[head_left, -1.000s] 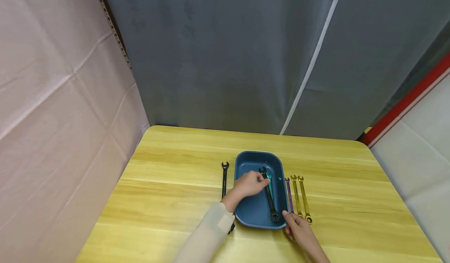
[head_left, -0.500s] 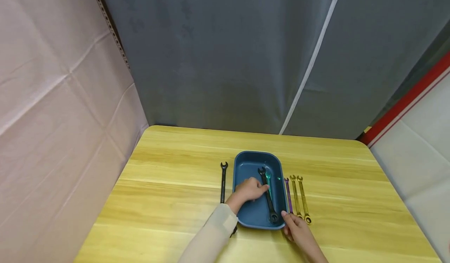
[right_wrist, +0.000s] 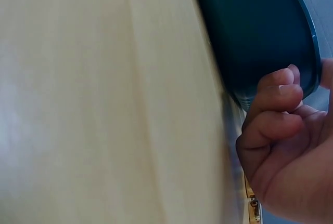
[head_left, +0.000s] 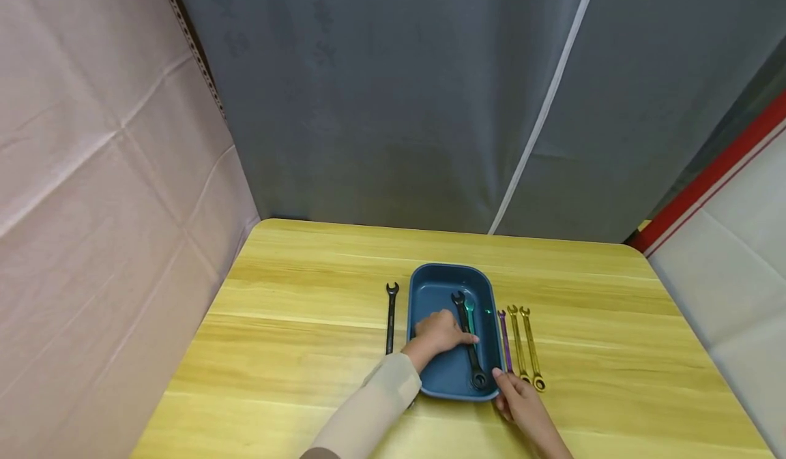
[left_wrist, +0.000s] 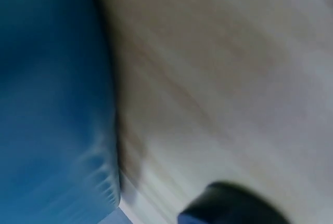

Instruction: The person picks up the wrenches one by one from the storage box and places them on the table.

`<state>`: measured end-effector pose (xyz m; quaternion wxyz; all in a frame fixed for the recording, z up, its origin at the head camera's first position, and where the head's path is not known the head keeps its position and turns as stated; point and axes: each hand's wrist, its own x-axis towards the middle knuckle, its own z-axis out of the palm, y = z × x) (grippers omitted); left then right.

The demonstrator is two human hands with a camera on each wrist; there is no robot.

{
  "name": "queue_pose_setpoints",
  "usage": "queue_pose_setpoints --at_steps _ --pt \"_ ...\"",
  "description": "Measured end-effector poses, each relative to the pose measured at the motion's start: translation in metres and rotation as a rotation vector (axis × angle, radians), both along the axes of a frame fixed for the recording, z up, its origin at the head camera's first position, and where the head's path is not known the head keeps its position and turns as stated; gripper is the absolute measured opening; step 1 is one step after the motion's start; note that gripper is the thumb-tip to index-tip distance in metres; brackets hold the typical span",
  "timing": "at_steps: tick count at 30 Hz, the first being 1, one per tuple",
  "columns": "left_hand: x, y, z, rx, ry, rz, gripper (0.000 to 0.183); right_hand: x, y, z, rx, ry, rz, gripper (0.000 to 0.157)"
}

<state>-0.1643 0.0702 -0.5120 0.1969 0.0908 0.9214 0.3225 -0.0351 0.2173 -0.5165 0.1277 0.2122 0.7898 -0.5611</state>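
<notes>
Yellow wood-grain desk (head_left: 295,363) spreads out from the near edge of the head view, lit softly across its middle. Nearest, a pale sleeve (head_left: 374,411) slants in from below on the left. Across from it, the right hand (head_left: 522,404) has its grip pinching the near right corner of a blue tray (head_left: 437,377), thumb at the rim and curled fingers against the outer wall, as the right wrist view also shows. Just beyond that hand, two gold wrenches, the first (head_left: 518,343) and the second (head_left: 531,350), lie side by side, ring ends toward the person. Between them and the tray lies a slim purple wrench (head_left: 505,339).

Inside the tray, a black wrench (head_left: 473,363) lies aslant, ring end near; the left hand (head_left: 439,329) reaches in with its thumb across the shaft. Its other fingers are hidden, so I cannot tell whether that grip holds the wrench. A green wrench (head_left: 471,316) lies next to the black one. Left of the tray, another black wrench (head_left: 391,319) runs partly under the forearm. Farthest off, a grey curtain (head_left: 381,104) hangs behind the desk.
</notes>
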Motion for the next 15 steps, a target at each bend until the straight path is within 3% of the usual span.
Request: queue_pose_setpoints --at_steps 9,15 --pt "0.0021 0.008 0.0032 -0.1 0.004 0.041 0.049 -0.0005 -0.0009 0.0012 -0.014 -0.015 -0.019 0.046" --pt "0.0043 0.0102 0.0054 -0.108 -0.009 0.043 0.05 -0.0022 -0.0012 0.0014 -0.003 -0.013 -0.021 0.046"
